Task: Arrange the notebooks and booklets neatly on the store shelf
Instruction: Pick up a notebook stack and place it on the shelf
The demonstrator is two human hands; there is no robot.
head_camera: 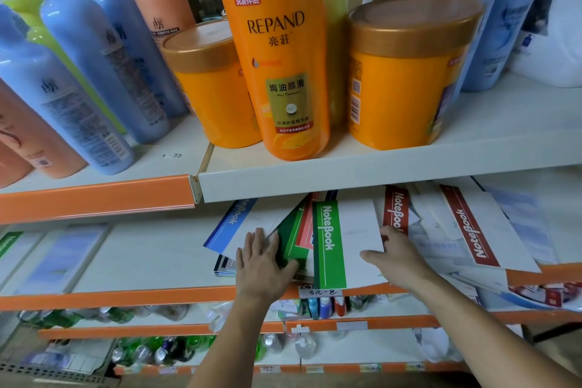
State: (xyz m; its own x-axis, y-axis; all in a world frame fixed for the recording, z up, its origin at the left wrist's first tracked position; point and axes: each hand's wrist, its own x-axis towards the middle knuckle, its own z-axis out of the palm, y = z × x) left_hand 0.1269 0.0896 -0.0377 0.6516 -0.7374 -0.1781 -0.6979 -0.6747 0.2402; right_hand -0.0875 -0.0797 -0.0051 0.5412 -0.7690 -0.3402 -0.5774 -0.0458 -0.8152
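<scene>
Left hand (263,261) flat, fingers straight, pressing fanned notebooks (291,235). Right hand (398,257) grips green notebook (327,239) at right edge, thumb on cover. All on middle shelf (141,255); red notebook (469,224) askew at right. Orange bottle (283,57) above.

2 hands (261,264) (398,257), 2 orange tubs (214,88) (406,79), 1 orange bottle (283,57) — notebooks (329,246) overlap, uncounted.

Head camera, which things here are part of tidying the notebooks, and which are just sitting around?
Job: green notebook, blue notebook, red notebook, left hand, right hand.
Lying about: REPAND bottle, orange tubs, blue bottles.
</scene>
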